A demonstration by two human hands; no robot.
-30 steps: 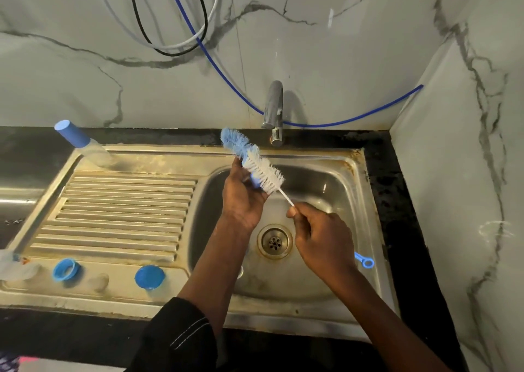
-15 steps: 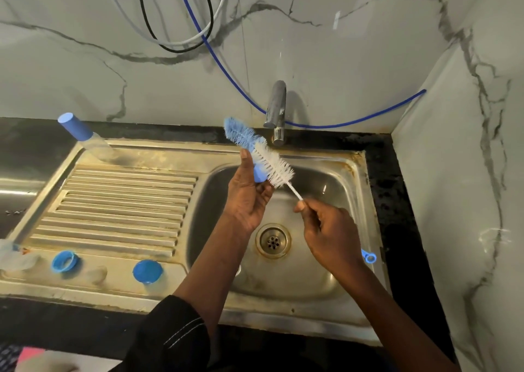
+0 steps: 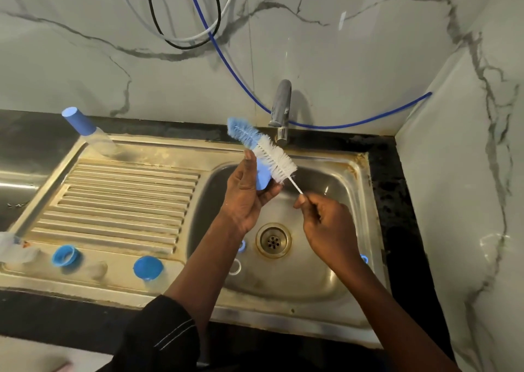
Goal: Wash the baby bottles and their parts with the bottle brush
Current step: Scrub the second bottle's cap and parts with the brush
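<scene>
Blue-white bottle brush (image 3: 262, 151) tilted, bristles against blue part (image 3: 262, 178); capped bottle (image 3: 95, 137) standing far left.

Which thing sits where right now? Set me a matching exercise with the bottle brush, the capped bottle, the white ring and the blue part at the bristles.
Things:
1. bottle brush
2. capped bottle
3. white ring
4. blue part

Places:
A. far left corner of the drainboard
B. held in the left hand
C. lying in the sink basin
D. stem pinched by the right hand

Pairs: 1-D, 2-A, 3-C, 4-B.
</scene>
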